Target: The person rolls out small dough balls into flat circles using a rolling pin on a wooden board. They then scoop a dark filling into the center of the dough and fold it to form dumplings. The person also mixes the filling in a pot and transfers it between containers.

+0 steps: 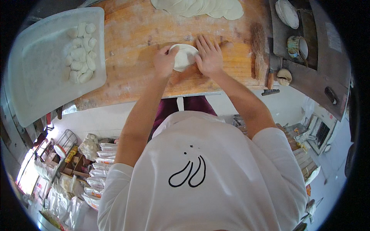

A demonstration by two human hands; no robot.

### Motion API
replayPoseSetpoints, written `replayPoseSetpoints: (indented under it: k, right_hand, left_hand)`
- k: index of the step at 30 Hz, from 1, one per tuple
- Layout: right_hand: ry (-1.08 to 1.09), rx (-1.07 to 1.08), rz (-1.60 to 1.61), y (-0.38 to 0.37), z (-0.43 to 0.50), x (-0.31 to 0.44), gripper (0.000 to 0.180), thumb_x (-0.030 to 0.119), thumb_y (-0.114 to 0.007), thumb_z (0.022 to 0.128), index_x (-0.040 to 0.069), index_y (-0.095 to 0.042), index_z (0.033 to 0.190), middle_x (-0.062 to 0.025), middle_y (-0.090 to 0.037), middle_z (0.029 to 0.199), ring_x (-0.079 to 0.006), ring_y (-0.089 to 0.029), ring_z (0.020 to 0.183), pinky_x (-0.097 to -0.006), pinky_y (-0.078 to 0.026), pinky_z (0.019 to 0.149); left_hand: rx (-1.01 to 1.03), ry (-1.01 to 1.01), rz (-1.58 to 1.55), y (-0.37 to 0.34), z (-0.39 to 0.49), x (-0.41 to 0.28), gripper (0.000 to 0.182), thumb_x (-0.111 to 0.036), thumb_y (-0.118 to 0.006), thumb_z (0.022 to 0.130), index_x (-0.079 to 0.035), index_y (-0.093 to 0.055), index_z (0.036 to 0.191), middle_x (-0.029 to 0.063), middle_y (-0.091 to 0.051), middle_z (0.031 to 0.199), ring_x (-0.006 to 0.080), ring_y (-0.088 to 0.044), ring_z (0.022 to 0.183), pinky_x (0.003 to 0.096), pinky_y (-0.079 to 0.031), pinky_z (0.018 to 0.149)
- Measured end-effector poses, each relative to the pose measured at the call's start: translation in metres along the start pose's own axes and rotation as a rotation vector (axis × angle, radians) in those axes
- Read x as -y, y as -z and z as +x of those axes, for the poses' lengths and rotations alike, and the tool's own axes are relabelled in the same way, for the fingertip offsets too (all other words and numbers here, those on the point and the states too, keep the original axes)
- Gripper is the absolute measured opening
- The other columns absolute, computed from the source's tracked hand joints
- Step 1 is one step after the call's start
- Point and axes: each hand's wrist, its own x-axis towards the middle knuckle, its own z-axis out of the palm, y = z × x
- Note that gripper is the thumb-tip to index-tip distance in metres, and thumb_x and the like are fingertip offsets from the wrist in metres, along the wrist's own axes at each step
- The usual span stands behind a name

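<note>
A pale, flattened round of dough (185, 59) lies on the floured wooden work board (130, 72) between my hands. My left hand (165, 61) is curled at the dough's left edge, its thumb side over the rim; its other fingers are partly hidden. On the right side, my right hand (210, 57) rests palm down with fingers extended and its thumb against the dough's edge. A blurred brownish shape shows just beyond the right hand; I cannot tell whether it is a tool's end or a shadow. Overlapping thin dough sheets (202, 8) lie at the board's far edge.
A white plastic tub (43, 63) with several dough pieces (82, 55) stands left. Along the board's right side are a straw brush (258, 52) and a wooden handle (270, 79). Farther right sit a bowl (287, 14) and an enamel mug (293, 46). Stacked bags (96, 173) lie below left.
</note>
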Motion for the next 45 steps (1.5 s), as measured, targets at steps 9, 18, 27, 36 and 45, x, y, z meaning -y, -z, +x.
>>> replayPoseSetpoints:
  k: [9,18,27,36,45]
  right_hand:
    - [-0.054,-0.145,0.058,-0.043,0.067,0.001,0.057,0.028,-0.049,0.090,-0.003,-0.043,0.138,-0.0188,-0.040,0.147,-0.0323,-0.035,0.138,-0.0523,-0.027,0.111]
    - [0.014,-0.015,0.057,0.007,0.002,0.010,0.062,0.037,-0.048,0.093,-0.003,-0.040,0.140,-0.0175,-0.038,0.148,-0.0332,-0.033,0.138,-0.0516,-0.024,0.113]
    - [-0.050,0.018,0.044,0.008,-0.018,0.011,0.054,0.028,-0.050,0.089,-0.004,-0.049,0.132,-0.0190,-0.039,0.147,-0.0337,-0.035,0.138,-0.0521,-0.024,0.112]
    - [-0.056,-0.145,0.039,-0.034,0.069,0.009,0.056,0.035,-0.047,0.094,-0.001,-0.044,0.138,-0.0183,-0.040,0.147,-0.0333,-0.034,0.138,-0.0483,-0.029,0.112]
    - [0.021,-0.071,-0.071,-0.017,0.026,0.011,0.052,0.030,-0.048,0.094,0.002,-0.045,0.137,-0.0142,-0.045,0.143,-0.0308,-0.037,0.136,-0.0524,-0.028,0.110]
  left_hand:
    - [0.192,-0.157,0.460,0.004,0.012,-0.005,0.037,-0.027,-0.068,0.084,-0.002,-0.067,0.112,0.0134,-0.071,0.096,0.0193,-0.067,0.086,0.0323,-0.051,0.078]
    - [0.029,-0.053,-0.002,0.004,-0.007,0.017,0.041,-0.016,-0.067,0.083,0.000,-0.057,0.120,0.0141,-0.067,0.111,0.0196,-0.065,0.098,0.0330,-0.050,0.085]
    - [-0.060,0.157,-0.286,0.003,-0.001,0.005,0.032,-0.021,-0.066,0.086,0.003,-0.065,0.107,0.0144,-0.069,0.099,0.0216,-0.066,0.088,0.0347,-0.051,0.075]
    - [0.195,-0.127,0.339,0.011,0.025,-0.002,0.042,-0.019,-0.065,0.086,0.002,-0.056,0.121,0.0161,-0.065,0.112,0.0207,-0.062,0.099,0.0334,-0.049,0.085]
    - [0.032,-0.004,0.189,0.005,-0.004,0.016,0.038,-0.015,-0.064,0.084,-0.003,-0.057,0.119,0.0164,-0.065,0.112,0.0278,-0.062,0.106,0.0369,-0.047,0.091]
